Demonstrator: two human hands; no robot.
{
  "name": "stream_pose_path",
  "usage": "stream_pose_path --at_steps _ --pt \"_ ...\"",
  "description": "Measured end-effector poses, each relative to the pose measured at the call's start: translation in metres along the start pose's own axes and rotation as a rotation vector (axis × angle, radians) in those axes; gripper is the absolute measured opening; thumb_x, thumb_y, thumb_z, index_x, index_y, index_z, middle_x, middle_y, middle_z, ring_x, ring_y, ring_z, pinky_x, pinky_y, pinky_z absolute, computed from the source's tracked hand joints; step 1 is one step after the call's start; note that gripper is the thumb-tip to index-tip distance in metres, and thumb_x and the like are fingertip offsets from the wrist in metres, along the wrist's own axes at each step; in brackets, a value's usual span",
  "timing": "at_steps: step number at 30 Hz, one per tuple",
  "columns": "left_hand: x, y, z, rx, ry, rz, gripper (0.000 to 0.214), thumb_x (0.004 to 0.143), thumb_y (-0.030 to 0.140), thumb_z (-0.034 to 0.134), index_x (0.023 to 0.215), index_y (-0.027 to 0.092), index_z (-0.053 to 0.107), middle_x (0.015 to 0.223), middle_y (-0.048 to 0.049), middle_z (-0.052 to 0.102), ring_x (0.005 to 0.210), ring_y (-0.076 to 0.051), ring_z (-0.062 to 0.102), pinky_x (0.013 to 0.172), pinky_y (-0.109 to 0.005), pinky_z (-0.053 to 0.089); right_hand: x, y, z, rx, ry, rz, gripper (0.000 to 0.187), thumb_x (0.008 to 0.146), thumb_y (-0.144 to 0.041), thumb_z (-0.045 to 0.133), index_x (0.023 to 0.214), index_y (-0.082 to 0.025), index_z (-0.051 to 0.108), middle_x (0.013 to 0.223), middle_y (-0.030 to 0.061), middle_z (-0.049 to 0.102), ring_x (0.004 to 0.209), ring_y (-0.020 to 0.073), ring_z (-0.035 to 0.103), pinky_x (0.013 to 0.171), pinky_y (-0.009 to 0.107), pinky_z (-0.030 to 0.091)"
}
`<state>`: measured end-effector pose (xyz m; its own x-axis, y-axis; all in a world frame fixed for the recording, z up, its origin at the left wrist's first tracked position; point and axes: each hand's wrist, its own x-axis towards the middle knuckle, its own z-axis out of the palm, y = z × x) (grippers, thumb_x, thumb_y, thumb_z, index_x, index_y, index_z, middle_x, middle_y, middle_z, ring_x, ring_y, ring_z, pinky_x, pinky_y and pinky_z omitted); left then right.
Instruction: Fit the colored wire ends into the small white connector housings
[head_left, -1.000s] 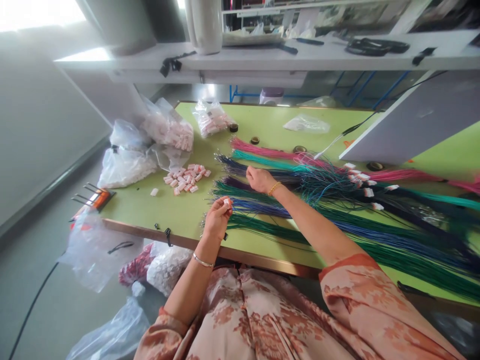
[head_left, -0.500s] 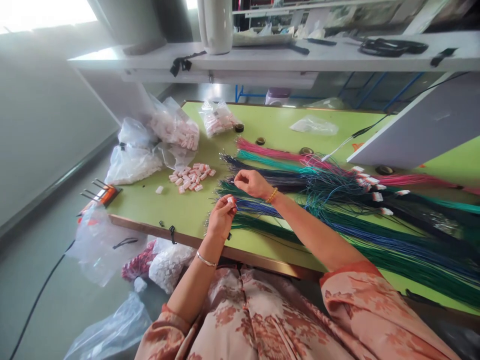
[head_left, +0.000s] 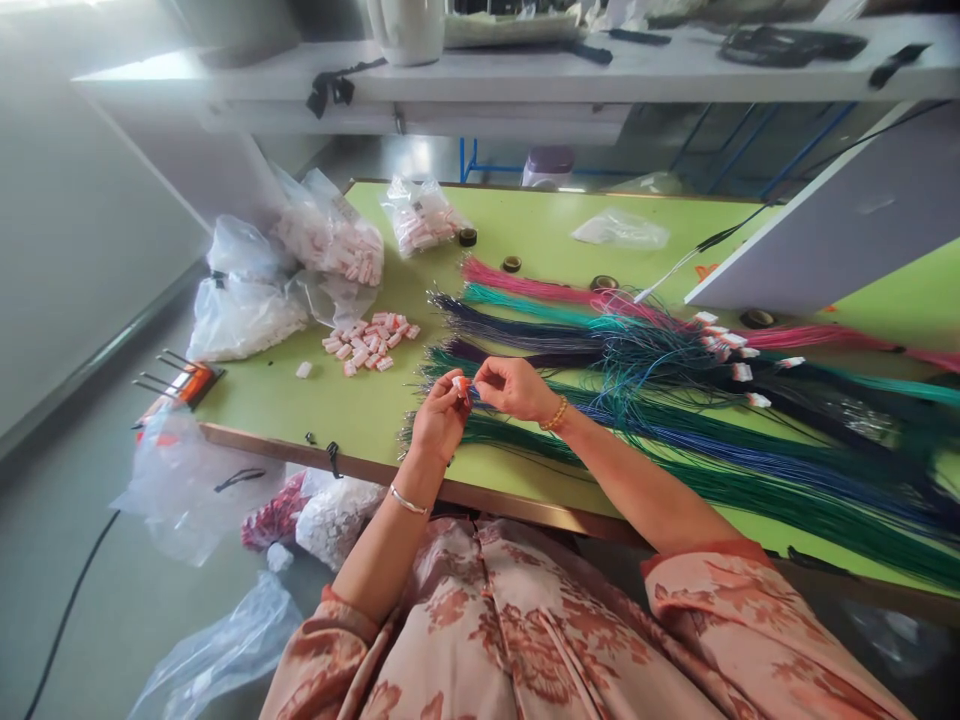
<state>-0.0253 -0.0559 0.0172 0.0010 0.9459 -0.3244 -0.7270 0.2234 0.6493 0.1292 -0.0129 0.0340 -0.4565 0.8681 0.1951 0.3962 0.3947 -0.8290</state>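
Head view, left hand: the left hand (head_left: pixel 437 422) is raised over the near edge of the green table (head_left: pixel 360 415), with thumb and forefinger pinching a small white connector (head_left: pixel 460 385)
Right hand: the right hand (head_left: pixel 516 388) is at three o'clock from the connector, its fingertips pressed together right beside it; what they pinch is too thin to tell
Connector: held in the air between both hands, just above the wire bundles (head_left: pixel 675 440)
Wire bundles: green, blue, purple and pink, fanned across the table from the hands towards three o'clock
Loose connectors: a pile of connectors (head_left: pixel 370 343) lies at ten o'clock from the hands
Bags: plastic bags (head_left: pixel 330 240) lie beyond it, at eleven o'clock
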Motion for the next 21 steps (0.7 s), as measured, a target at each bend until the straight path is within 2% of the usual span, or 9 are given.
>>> stream_pose_path --at_steps 10,16,21 --pt "-0.0006 -0.002 0.0061 0.01 -0.017 -0.007 0.022 0.072 0.008 0.068 0.091 0.018 0.065 0.082 -0.0002 0.063 0.07 -0.008 0.058 0.071 -0.02 0.047 -0.0065 -0.0087 0.001 -0.197 0.098 0.03 0.012 0.075 -0.027 0.058 0.072 -0.017 0.063 0.066 0.0017 0.066 0.057 0.0102 0.051 0.057 0.021 0.036" --pt "0.0001 -0.0041 0.0057 0.017 -0.02 0.016 0.024 0.069 0.009 0.072 0.091 0.018 0.066 0.082 0.0009 0.064 0.07 -0.006 0.058 0.072 -0.02 0.046 -0.0077 -0.0068 0.003 -0.208 0.126 0.035 0.012 0.076 -0.028 0.058 0.07 -0.017 0.061 0.065 0.0014 0.065 0.056 0.0101 0.051 0.056 0.021 0.035" --pt "-0.0002 -0.0093 0.0088 0.096 0.007 0.107 0.024 0.068 0.014 0.078 0.089 0.017 0.067 0.082 0.0003 0.066 0.072 -0.007 0.058 0.073 -0.02 0.046 -0.0083 -0.0038 0.0063 -0.176 0.133 0.015 0.017 0.078 -0.031 0.057 0.067 -0.018 0.057 0.06 0.0004 0.062 0.053 0.0094 0.047 0.054 0.021 0.034"
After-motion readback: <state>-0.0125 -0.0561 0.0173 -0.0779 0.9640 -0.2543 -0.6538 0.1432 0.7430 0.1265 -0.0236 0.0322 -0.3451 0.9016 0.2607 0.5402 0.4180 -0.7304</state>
